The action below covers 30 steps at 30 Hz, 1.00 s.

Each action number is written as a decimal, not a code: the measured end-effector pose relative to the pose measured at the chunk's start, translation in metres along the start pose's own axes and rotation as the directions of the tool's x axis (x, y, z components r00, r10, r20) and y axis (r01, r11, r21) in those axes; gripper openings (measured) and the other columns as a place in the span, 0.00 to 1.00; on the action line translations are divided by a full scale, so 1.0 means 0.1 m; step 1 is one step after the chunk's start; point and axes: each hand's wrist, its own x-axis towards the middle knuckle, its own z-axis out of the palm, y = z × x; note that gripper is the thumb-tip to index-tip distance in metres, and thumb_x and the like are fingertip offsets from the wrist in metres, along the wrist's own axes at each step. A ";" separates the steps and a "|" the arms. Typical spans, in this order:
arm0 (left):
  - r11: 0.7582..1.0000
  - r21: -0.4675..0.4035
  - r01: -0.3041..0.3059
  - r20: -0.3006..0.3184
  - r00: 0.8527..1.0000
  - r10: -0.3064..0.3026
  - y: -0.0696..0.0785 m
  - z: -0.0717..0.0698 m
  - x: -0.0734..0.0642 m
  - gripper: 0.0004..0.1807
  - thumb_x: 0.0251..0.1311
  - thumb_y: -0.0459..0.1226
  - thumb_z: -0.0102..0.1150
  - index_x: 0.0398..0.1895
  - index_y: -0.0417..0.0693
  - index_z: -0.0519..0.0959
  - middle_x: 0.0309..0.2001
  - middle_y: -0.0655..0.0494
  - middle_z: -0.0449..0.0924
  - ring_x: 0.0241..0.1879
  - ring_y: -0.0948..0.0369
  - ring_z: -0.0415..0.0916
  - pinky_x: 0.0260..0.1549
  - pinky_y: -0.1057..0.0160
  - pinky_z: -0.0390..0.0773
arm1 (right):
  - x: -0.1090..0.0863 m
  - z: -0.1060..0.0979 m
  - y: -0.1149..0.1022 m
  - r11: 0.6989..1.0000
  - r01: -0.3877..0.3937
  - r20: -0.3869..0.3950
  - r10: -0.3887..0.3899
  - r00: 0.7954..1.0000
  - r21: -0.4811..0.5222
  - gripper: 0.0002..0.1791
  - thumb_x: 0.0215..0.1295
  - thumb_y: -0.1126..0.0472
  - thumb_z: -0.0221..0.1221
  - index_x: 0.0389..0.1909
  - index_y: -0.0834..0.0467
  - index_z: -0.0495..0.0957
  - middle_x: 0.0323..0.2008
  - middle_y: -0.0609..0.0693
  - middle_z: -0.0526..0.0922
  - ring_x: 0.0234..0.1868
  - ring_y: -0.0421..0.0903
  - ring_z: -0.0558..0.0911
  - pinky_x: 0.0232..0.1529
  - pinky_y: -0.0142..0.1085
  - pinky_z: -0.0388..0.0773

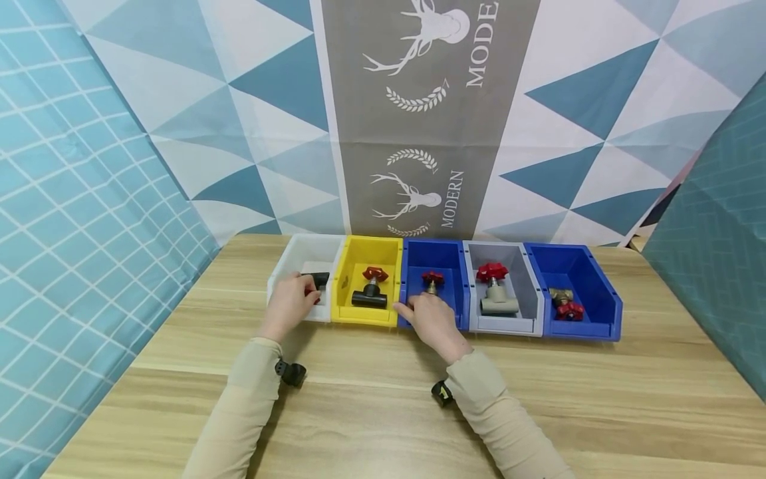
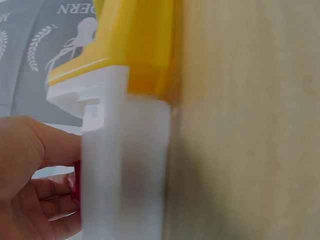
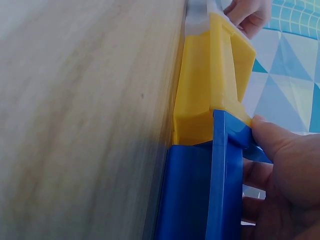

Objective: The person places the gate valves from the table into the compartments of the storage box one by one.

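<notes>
My left hand [image 1: 289,303] reaches into the white bin [image 1: 311,246] at the row's left end and grips a black valve [image 1: 321,278]. A bit of its red handle shows by the fingers in the left wrist view; the wall hides the rest. Over the front of the middle blue bin [image 1: 457,253] is my right hand [image 1: 435,321]. Its thumb [image 3: 267,132] lies at the bin's front corner beside the yellow bin, while the bin wall hides the fingertips. Just beyond those fingers lies a brass valve with a red handwheel [image 1: 433,277]; contact cannot be told.
The yellow bin [image 1: 374,247] holds a black valve with a red handwheel [image 1: 371,293]. To the right, a grey bin [image 1: 509,325] holds a grey valve [image 1: 498,299], and another blue bin [image 1: 589,330] a brass valve [image 1: 564,305]. Patterned cloth [image 1: 419,133] hangs behind the wooden table [image 1: 359,412].
</notes>
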 end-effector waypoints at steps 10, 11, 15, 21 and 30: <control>0.997 -0.029 0.072 0.002 0.997 -0.072 -0.03 0.05 -0.02 0.10 0.52 0.34 0.61 0.17 0.46 0.72 0.23 0.52 0.69 0.23 0.58 0.65 0.23 0.64 0.65 | 0.01 -0.01 -0.01 1.000 0.005 0.000 -0.005 1.000 -0.006 0.23 0.63 0.41 0.49 0.22 0.54 0.75 0.22 0.49 0.76 0.25 0.47 0.75 0.21 0.38 0.68; 0.997 -0.029 0.075 0.005 0.997 -0.075 -0.03 0.05 -0.02 0.10 0.53 0.34 0.61 0.17 0.46 0.72 0.23 0.51 0.69 0.23 0.58 0.66 0.23 0.64 0.65 | 0.01 0.00 -0.01 1.000 0.004 0.001 -0.004 1.000 -0.008 0.23 0.63 0.41 0.48 0.22 0.54 0.76 0.23 0.49 0.76 0.25 0.47 0.75 0.21 0.38 0.69; 0.996 -0.017 0.084 0.029 0.996 -0.084 -0.03 0.04 -0.03 0.10 0.54 0.35 0.60 0.19 0.46 0.72 0.24 0.51 0.70 0.23 0.57 0.66 0.23 0.63 0.65 | 0.01 0.00 -0.01 1.000 0.001 0.001 -0.001 1.000 -0.005 0.23 0.63 0.41 0.48 0.26 0.55 0.78 0.25 0.50 0.78 0.27 0.47 0.76 0.23 0.39 0.70; 0.997 0.004 0.081 0.059 0.995 -0.081 -0.02 0.03 -0.04 0.06 0.56 0.34 0.56 0.23 0.44 0.76 0.26 0.49 0.73 0.25 0.57 0.68 0.26 0.60 0.68 | 0.00 -0.02 0.04 0.997 0.026 0.019 -0.027 0.999 0.075 0.23 0.64 0.43 0.50 0.20 0.57 0.73 0.16 0.48 0.68 0.19 0.45 0.69 0.19 0.34 0.62; 0.999 -0.003 0.049 0.114 0.992 -0.049 0.05 -0.17 -0.11 0.07 0.59 0.36 0.54 0.36 0.41 0.78 0.36 0.45 0.76 0.30 0.54 0.72 0.33 0.54 0.72 | -0.15 -0.35 0.34 0.962 0.197 -0.049 -0.191 0.980 0.191 0.13 0.65 0.51 0.52 0.40 0.54 0.78 0.35 0.45 0.79 0.35 0.42 0.77 0.38 0.38 0.74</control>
